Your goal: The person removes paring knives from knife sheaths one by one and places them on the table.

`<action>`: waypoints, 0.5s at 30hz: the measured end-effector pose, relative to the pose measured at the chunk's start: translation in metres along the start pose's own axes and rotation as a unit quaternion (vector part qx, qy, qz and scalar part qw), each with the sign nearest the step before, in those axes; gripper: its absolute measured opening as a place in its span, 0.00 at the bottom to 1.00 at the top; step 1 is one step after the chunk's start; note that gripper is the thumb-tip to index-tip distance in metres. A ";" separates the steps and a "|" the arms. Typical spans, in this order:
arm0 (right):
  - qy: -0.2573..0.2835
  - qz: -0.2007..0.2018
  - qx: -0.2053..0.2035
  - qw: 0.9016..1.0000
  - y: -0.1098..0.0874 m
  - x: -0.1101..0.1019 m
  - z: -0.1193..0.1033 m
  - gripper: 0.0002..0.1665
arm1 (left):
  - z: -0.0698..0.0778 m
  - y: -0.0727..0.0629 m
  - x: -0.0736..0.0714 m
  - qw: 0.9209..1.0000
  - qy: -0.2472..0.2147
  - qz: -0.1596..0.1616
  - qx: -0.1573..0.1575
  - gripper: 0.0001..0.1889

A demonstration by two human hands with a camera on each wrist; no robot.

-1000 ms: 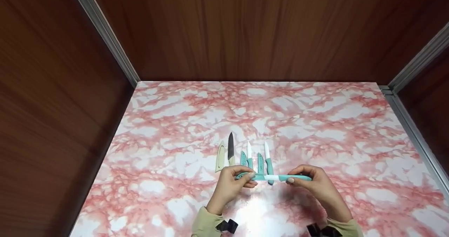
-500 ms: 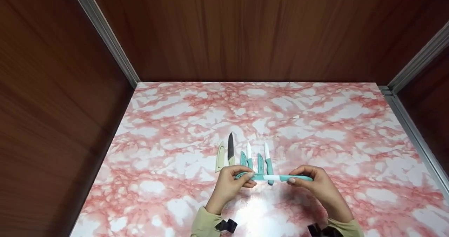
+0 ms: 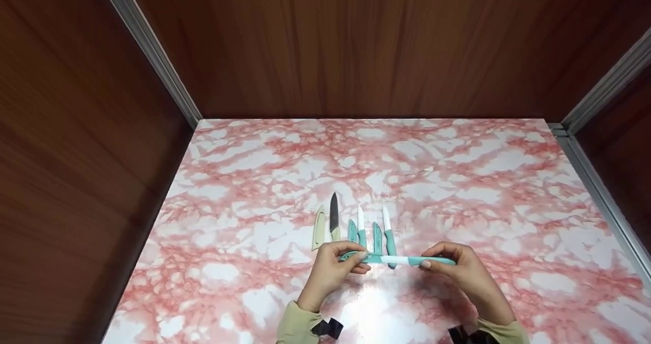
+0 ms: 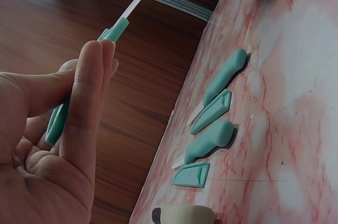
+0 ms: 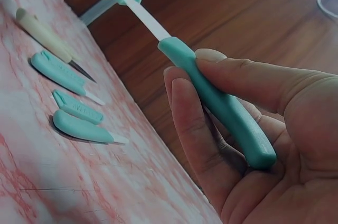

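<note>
My left hand (image 3: 330, 270) pinches a teal knife sheath (image 3: 375, 258) between thumb and fingers. Across from it, my right hand (image 3: 465, 268) holds the teal handle of a paring knife (image 5: 222, 102), thumb on one side and fingers on the other. A stretch of white blade (image 3: 395, 259) shows between handle and sheath; its tip is hidden inside the sheath. Knife and sheath lie nearly in one line, held above the table. In the left wrist view the sheath's mouth (image 4: 117, 28) sticks out past my fingertips.
Behind the hands lie two teal knives (image 3: 361, 222) (image 3: 389, 237) with white blades and two teal sheaths (image 3: 352, 231) (image 3: 377, 237). Left of them are a dark-bladed knife (image 3: 334, 211) and a pale green sheath (image 3: 319, 229). Brown panels (image 3: 356, 49) enclose the marbled table (image 3: 244, 181).
My right hand has shifted slightly right with the knife, and a little more white blade shows outside the sheath. The left hand stays almost still.
</note>
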State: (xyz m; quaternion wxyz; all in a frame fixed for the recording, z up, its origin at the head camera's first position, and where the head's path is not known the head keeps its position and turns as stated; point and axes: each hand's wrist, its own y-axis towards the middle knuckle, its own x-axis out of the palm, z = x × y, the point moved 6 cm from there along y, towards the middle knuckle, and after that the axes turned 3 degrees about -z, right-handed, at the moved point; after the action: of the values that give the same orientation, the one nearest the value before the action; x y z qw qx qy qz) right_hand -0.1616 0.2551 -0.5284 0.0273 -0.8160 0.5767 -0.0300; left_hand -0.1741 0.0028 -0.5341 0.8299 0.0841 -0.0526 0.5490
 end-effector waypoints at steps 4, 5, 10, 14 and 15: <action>-0.006 -0.007 0.010 1.000 0.000 0.000 0.002 0.16 | 0.001 0.000 0.000 1.000 0.000 -0.001 -0.004 0.09; -0.007 -0.009 0.011 1.000 0.000 0.000 0.002 0.16 | 0.002 0.000 0.000 1.000 0.002 -0.002 -0.003 0.10; -0.022 -0.017 0.007 1.000 0.001 0.001 0.000 0.16 | 0.001 0.000 0.001 1.000 0.007 -0.007 0.002 0.10; -0.035 -0.036 0.004 0.999 0.000 0.001 -0.001 0.15 | 0.000 0.000 0.001 1.000 0.012 -0.009 -0.003 0.09; -0.040 -0.041 0.004 0.998 -0.001 0.002 -0.001 0.15 | -0.001 -0.001 0.001 1.000 0.013 -0.009 -0.003 0.09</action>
State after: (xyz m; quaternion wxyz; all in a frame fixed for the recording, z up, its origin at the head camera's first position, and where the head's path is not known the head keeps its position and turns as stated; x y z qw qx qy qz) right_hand -0.1605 0.2536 -0.5271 0.0520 -0.8395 0.5408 -0.0011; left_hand -0.1731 0.0038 -0.5346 0.8358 0.0750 -0.0429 0.5422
